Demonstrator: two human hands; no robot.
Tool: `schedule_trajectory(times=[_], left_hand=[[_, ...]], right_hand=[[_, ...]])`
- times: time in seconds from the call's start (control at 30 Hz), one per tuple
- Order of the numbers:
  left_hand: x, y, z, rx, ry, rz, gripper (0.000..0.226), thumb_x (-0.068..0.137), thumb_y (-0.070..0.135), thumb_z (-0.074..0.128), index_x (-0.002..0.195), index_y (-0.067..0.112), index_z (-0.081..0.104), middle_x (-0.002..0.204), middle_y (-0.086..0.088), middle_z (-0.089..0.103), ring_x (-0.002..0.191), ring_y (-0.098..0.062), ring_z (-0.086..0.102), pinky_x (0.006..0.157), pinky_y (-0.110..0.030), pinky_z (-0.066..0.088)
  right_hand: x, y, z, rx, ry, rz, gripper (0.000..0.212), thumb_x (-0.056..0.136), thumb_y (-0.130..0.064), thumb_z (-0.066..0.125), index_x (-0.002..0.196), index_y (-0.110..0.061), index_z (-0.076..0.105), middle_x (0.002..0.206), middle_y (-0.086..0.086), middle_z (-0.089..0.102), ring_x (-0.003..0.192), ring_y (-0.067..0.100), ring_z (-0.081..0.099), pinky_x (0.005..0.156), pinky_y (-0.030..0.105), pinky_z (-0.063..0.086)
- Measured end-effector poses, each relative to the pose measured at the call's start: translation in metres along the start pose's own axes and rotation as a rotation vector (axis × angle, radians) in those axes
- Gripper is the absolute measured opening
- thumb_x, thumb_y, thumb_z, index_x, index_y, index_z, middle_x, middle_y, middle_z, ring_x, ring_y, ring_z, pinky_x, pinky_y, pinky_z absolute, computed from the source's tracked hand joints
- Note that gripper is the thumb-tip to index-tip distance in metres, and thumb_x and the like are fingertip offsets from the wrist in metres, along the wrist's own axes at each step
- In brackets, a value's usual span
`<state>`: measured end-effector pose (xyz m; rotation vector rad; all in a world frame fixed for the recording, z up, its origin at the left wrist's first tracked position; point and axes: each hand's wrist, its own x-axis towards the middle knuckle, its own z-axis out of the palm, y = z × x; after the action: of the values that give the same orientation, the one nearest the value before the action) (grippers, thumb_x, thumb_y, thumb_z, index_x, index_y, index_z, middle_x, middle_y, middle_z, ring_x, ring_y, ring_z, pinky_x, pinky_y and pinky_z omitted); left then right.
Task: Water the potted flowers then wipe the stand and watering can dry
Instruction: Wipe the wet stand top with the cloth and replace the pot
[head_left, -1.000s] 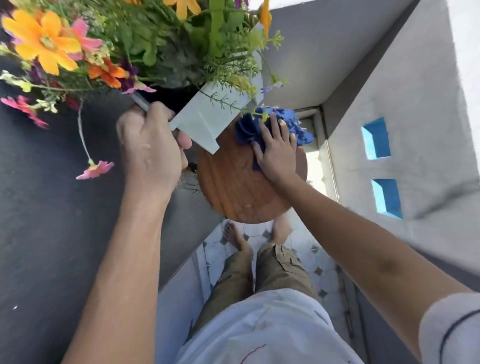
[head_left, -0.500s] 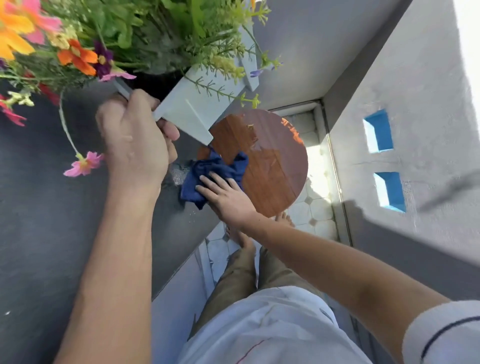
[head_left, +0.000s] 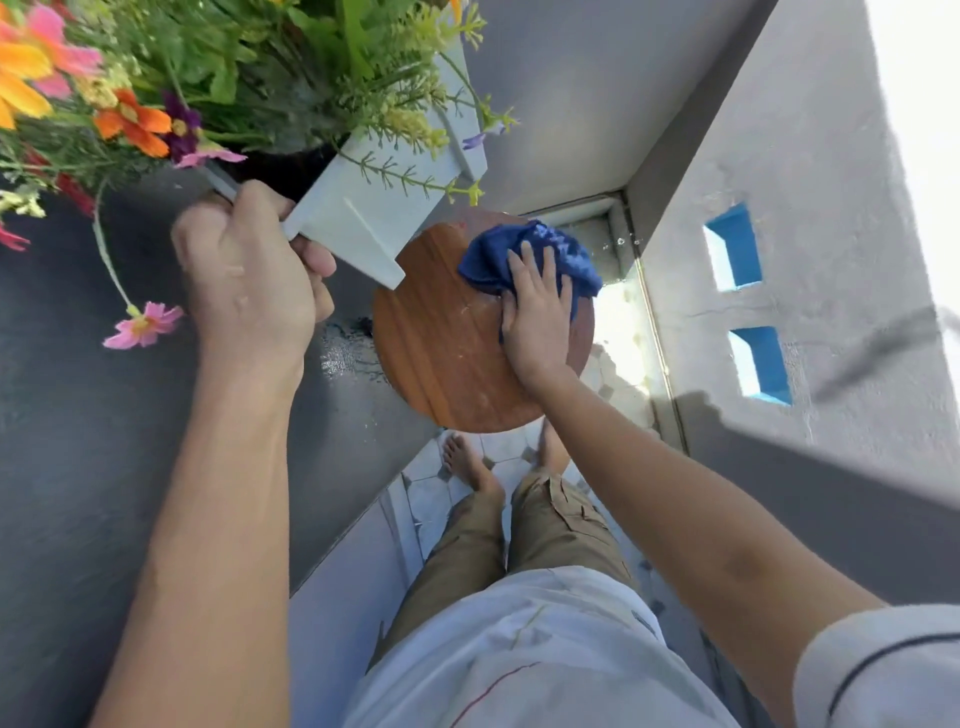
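A pale grey square flower pot full of green stems and orange, pink and purple flowers is held up and tilted at the upper left. My left hand grips the pot's rim. Below it is the round brown wooden stand top. My right hand presses a crumpled blue cloth flat against the stand's far right part. No watering can is in view.
A dark grey wall runs along the left, with a wet patch beside the stand. A light grey wall with two blue openings closes the right. My bare feet stand on pale tiles in the narrow gap.
My right hand swept the blue cloth from the stand's far edge to its near left, and has now moved it back to the far right. The lifted pot stayed in my left hand.
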<state>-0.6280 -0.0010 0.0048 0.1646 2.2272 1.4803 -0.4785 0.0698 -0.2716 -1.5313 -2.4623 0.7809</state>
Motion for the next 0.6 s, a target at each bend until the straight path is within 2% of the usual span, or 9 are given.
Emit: schedule_trajectory(times=[0.13, 0.23, 0.3, 0.4, 0.5, 0.6], left_hand=[[0.0, -0.001, 0.003, -0.005, -0.005, -0.008, 0.052, 0.083, 0.011, 0.038, 0.035, 0.023, 0.055, 0.041, 0.0, 0.047, 0.039, -0.018, 0.029, 0.039, -0.017, 0.021], [-0.001, -0.002, 0.004, -0.023, -0.005, -0.014, 0.051, 0.084, 0.009, 0.037, 0.037, 0.022, 0.053, 0.041, 0.0, 0.046, 0.041, -0.017, 0.029, 0.04, -0.016, 0.019], [-0.001, -0.002, 0.003, -0.034, -0.007, -0.015, 0.047, 0.083, 0.008, 0.036, 0.04, 0.021, 0.05, 0.039, 0.003, 0.045, 0.039, -0.015, 0.027, 0.04, -0.016, 0.018], [0.002, -0.005, 0.002, -0.013, -0.023, -0.019, 0.05, 0.081, 0.009, 0.035, 0.036, 0.022, 0.054, 0.037, 0.005, 0.045, 0.036, -0.014, 0.026, 0.041, -0.015, 0.019], [0.002, -0.007, 0.003, -0.011, -0.016, -0.032, 0.051, 0.081, 0.01, 0.035, 0.035, 0.022, 0.054, 0.037, 0.004, 0.045, 0.035, -0.014, 0.028, 0.04, -0.014, 0.02], [0.002, -0.007, 0.003, -0.006, -0.034, -0.036, 0.051, 0.081, 0.011, 0.035, 0.035, 0.022, 0.055, 0.036, 0.005, 0.045, 0.035, -0.014, 0.028, 0.04, -0.015, 0.019]], right_hand=[[-0.061, -0.025, 0.027, 0.089, -0.144, -0.19, 0.048, 0.103, -0.018, 0.043, 0.151, -0.018, 0.043, 0.161, 0.001, 0.035, 0.153, 0.026, 0.019, 0.123, 0.05, 0.016], [-0.119, -0.03, 0.046, 0.051, -0.287, -0.421, 0.052, 0.102, -0.014, 0.053, 0.152, -0.021, 0.04, 0.162, -0.002, 0.032, 0.154, 0.023, 0.017, 0.123, 0.05, 0.017], [-0.149, -0.022, 0.048, 0.011, -0.347, -0.517, 0.061, 0.096, -0.009, 0.058, 0.152, -0.022, 0.039, 0.163, -0.003, 0.03, 0.154, 0.023, 0.016, 0.125, 0.047, 0.012], [-0.165, 0.008, 0.032, 0.008, -0.339, -0.533, 0.062, 0.095, -0.01, 0.058, 0.152, -0.023, 0.039, 0.163, -0.002, 0.03, 0.153, 0.023, 0.019, 0.125, 0.043, 0.005], [-0.152, 0.04, 0.011, 0.029, -0.294, -0.462, 0.052, 0.101, -0.019, 0.051, 0.152, -0.022, 0.04, 0.16, -0.003, 0.035, 0.151, 0.022, 0.025, 0.124, 0.044, 0.013], [-0.122, 0.062, -0.008, 0.032, -0.243, -0.346, 0.045, 0.106, -0.028, 0.044, 0.151, -0.02, 0.042, 0.158, -0.002, 0.04, 0.15, 0.023, 0.028, 0.125, 0.042, 0.015]])
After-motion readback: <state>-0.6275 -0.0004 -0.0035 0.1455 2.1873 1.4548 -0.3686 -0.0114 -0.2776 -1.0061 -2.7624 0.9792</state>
